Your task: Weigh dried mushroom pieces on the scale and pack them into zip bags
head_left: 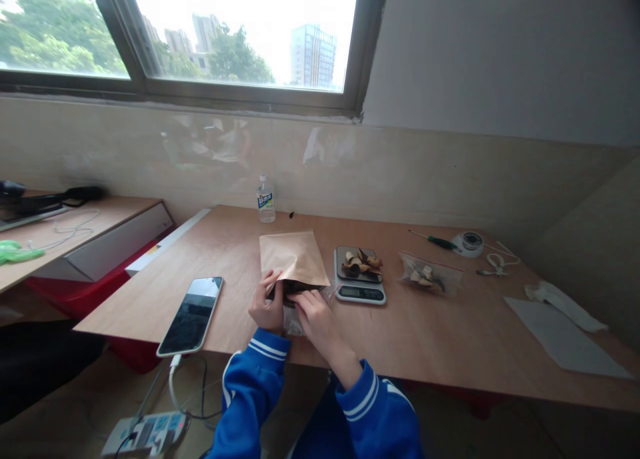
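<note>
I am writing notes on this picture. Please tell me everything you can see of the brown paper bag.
The paper bag is plain brown paper, flat and roughly square, without print that I can see. It lies on the wooden table, between a phone and a small scale. Its near end is open, with something dark showing inside. The left hand and right hand pinch that end.

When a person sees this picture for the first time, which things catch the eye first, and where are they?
At the near middle of the wooden table, the left hand and the right hand hold the open end of a brown paper pouch. Just right of it stands a small scale loaded with dried pieces, and to the left lies a dark smartphone on a cable.
</note>
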{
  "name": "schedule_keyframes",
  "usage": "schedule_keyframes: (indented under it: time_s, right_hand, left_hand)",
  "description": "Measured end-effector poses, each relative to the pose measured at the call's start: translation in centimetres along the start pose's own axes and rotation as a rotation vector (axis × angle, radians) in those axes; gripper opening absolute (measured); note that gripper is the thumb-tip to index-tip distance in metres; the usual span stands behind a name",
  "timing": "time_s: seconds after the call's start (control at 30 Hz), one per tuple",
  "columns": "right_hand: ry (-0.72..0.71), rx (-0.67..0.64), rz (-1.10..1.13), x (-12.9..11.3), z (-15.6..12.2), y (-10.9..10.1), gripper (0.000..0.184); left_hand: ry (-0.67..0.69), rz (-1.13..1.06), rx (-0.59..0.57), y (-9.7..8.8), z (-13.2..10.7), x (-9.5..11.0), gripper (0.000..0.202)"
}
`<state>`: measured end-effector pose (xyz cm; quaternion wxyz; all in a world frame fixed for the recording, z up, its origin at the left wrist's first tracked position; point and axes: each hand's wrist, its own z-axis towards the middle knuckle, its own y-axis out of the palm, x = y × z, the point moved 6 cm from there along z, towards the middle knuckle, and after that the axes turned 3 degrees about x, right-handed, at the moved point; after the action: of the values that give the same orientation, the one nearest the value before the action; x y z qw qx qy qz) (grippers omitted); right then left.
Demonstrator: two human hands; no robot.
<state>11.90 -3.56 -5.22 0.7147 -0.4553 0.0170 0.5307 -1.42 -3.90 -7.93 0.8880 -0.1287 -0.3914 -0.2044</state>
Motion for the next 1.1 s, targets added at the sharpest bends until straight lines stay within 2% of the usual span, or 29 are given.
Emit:
schedule_keyframes:
  time_s: [0.2,0.4,0.6,0.7,0.8,0.87,0.93,1.0,1.1]
  right_hand:
    - [-0.001,0.2,0.107,0.0,-0.6,-1.8,0.034]
    - [-0.003,0.274,0.139,-0.2,-1.0,-2.3,0.035]
    - [0.137,0.377,0.238,-0.4,-1.3,-3.4,0.029]
    - [0.324,0.475,0.315,1.7,-2.6,-3.8,0.023]
    - [0.601,0.599,0.413,5.7,-4.7,-4.0,0.023]
    - [0.724,0.665,0.45,8.3,-6.0,-4.7,0.026]
    - [0.729,0.724,0.403,9.9,-6.6,-6.4,0.028]
    - [0.643,0.756,0.295,10.5,-6.5,-8.8,0.028]
    - [0.477,0.68,0.068,10.8,-5.3,-11.4,0.022]
  left_hand:
    - [0.002,0.008,-0.003,0.0,0.0,0.0,0.021]
    - [0.007,0.003,-0.003,0.1,0.0,0.2,0.021]
    - [0.013,0.013,0.006,0.0,0.0,0.1,0.02]
    - [0.02,0.033,0.012,0.0,0.1,0.1,0.019]
    - [0.022,0.026,0.018,0.0,0.1,0.0,0.018]
    - [0.017,0.018,0.019,0.0,0.1,-0.1,0.017]
    - [0.015,0.014,0.016,0.0,0.1,-0.2,0.017]
    - [0.021,0.012,0.013,0.1,0.1,-0.2,0.017]
    - [0.03,0.006,0.011,0.0,0.1,0.0,0.017]
